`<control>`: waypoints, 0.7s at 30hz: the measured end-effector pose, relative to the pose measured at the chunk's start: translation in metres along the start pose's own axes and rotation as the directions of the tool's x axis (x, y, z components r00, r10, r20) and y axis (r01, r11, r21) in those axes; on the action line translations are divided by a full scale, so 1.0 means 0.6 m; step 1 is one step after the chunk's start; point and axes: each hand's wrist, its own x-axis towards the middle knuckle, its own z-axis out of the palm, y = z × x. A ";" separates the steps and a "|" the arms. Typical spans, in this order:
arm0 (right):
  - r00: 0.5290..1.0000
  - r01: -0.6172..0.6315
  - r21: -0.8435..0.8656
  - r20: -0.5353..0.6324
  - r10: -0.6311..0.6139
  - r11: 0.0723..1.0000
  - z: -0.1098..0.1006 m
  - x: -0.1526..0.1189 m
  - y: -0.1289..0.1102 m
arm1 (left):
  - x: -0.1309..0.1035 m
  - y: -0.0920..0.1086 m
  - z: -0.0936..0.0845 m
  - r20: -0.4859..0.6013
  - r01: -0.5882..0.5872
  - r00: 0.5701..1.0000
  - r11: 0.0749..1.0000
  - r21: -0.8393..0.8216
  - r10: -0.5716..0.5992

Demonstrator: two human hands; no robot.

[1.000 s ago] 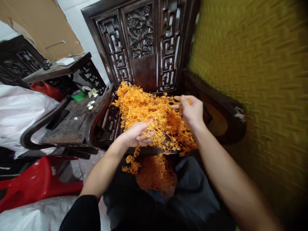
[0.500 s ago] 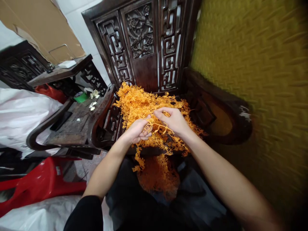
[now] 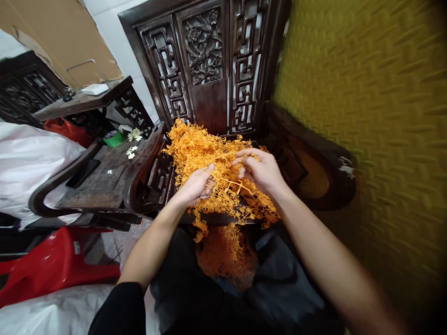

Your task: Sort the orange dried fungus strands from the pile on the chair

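Note:
A large heap of orange plastic sprigs covers the seat of a dark carved wooden chair, and some strands hang over its front edge. My left hand is closed on an orange sprig, thumb on top, over the front left of the heap. Thin stems of that sprig stick out to the right from its fingers. Over the right side of the heap is my right hand, its fingers curled but apart, close to the stems. Whether a strand touches its fingertips is too small to tell.
At the left, a second wooden chair holds a green tape roll and pale small pieces. Near it are a red plastic stool and white sacks. A yellow textured surface rises at the right.
My right hand has moved away from my left hand, to the right, and its fingers have spread. My left hand has shifted slightly left, still holding the orange sprig.

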 end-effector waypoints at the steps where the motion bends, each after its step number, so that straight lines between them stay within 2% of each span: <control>1: 0.997 -0.012 -0.017 0.076 0.013 1.000 0.013 -0.009 -0.002 | 0.003 -0.001 -0.002 -0.023 -0.026 0.999 0.999 0.048 0.027; 4: 0.963 -0.009 -0.149 0.264 0.049 0.989 0.042 -0.030 -0.009 | 0.009 -0.003 -0.010 -0.065 -0.102 0.991 0.968 0.231 0.120; 7: 0.929 0.173 -0.292 0.365 -0.058 0.941 0.060 -0.038 -0.012 | 0.011 -0.006 -0.016 -0.067 -0.187 0.971 0.901 0.391 0.231; 9: 0.924 0.282 -0.352 0.351 -0.153 0.893 0.065 -0.034 -0.008 | 0.008 -0.006 -0.016 -0.057 -0.226 0.956 0.850 0.476 0.286; 11: 0.947 0.306 -0.399 0.216 -0.236 0.864 0.057 -0.021 -0.001 | -0.001 -0.004 -0.012 -0.041 -0.221 0.960 0.836 0.501 0.279; 13: 0.952 0.261 -0.390 -0.047 -0.302 0.883 0.033 0.001 0.006 | -0.010 -0.002 -0.009 -0.008 -0.176 0.981 0.896 0.407 0.196; 15: 0.899 0.195 -0.276 -0.333 -0.284 0.941 0.000 0.023 0.009 | -0.017 0.002 -0.011 0.036 -0.108 0.994 0.973 0.206 0.103; 16: 0.878 0.165 -0.191 -0.418 -0.232 0.968 -0.015 0.031 0.009 | -0.018 0.004 -0.013 0.057 -0.084 0.995 0.992 0.096 0.079; 17: 0.878 0.132 -0.110 -0.447 -0.168 0.985 -0.025 0.035 0.008 | -0.017 0.006 -0.016 0.078 -0.070 0.995 0.998 -0.005 0.070; 18: 0.897 0.098 -0.054 -0.429 -0.111 0.994 -0.031 0.035 0.007 | -0.015 0.009 -0.020 0.102 -0.061 0.992 0.994 -0.088 0.070; 21: 0.964 0.061 -0.039 -0.256 -0.069 0.997 -0.014 0.017 0.001 | -0.006 0.014 -0.029 0.192 -0.025 0.979 0.974 -0.227 0.070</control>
